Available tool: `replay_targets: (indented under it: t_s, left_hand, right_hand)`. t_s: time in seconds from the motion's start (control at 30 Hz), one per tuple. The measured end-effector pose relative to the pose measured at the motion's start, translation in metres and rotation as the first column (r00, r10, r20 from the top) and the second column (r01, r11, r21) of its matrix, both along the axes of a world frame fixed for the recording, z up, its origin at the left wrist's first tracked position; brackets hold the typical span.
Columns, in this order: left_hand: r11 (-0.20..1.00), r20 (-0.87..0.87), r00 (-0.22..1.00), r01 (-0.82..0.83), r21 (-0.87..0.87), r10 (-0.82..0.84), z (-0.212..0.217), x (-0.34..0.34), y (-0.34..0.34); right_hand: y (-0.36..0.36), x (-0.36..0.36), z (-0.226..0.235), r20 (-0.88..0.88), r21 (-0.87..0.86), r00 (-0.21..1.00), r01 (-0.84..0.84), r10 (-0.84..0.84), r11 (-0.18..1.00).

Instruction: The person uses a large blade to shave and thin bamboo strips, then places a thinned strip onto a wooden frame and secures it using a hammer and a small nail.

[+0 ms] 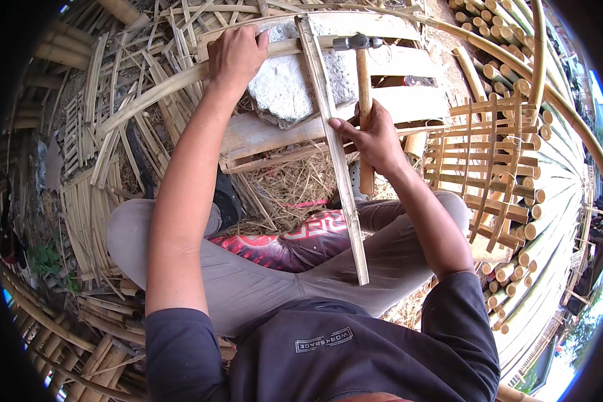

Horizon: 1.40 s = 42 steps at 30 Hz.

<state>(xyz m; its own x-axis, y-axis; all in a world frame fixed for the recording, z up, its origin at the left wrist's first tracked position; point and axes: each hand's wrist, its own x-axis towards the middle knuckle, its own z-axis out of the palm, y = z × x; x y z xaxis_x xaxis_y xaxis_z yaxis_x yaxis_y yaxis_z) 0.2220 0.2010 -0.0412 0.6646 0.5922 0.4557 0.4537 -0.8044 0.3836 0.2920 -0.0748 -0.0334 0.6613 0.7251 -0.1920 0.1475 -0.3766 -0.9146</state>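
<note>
My left hand [238, 55] is closed round a long bamboo strip [161, 85], which slants up from the left and lies across a pale grey stone block [281, 90]. My right hand [376, 137] grips a hammer [364, 74] by its wooden handle, the dark metal head uppermost. The right thumb touches a second bamboo strip [338, 151]. This one runs lengthwise from over the stone down to above my right thigh, crossing the first strip near the hammer head.
The stone rests on a low bench of split bamboo [254, 137]. Woven slats [492, 167] lean at the right before stacked bamboo poles [549, 221]. Loose split strips [80, 221] cover the left ground, and straw [295, 177] lies between my legs and the bench.
</note>
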Motion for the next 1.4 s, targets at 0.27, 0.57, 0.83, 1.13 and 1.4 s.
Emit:
replay_targets:
  t_s: [0.27, 0.57, 0.83, 1.13, 1.4]
  left_hand:
    - [0.999, -0.035, 0.999, -0.024, -0.024, 0.024, 0.004, 0.000, -0.002]
    - [1.000, -0.012, 1.000, -0.029, -0.004, 0.029, 0.003, 0.001, -0.003]
    - [0.999, -0.085, 0.996, -0.040, -0.021, 0.038, 0.006, 0.000, -0.002]
    - [1.000, -0.029, 0.999, -0.027, -0.011, 0.026, -0.004, 0.002, 0.001]
    - [0.967, -0.106, 0.992, 0.092, 0.238, -0.069, 0.002, 0.001, 0.002]
  right_hand:
    - [0.001, -0.004, -0.001, -0.099, 0.044, 0.995, 0.030, -0.026, 0.999]
    - [0.002, -0.012, 0.001, -0.143, 0.026, 0.989, 0.052, -0.048, 0.998]
    - [0.002, -0.008, -0.001, -0.138, 0.008, 0.988, 0.076, -0.074, 0.997]
    - [0.003, -0.010, -0.001, -0.177, 0.015, 0.981, 0.082, -0.078, 0.997]
    - [0.003, -0.007, 0.004, -0.188, -0.048, 0.981, 0.047, -0.055, 0.998]
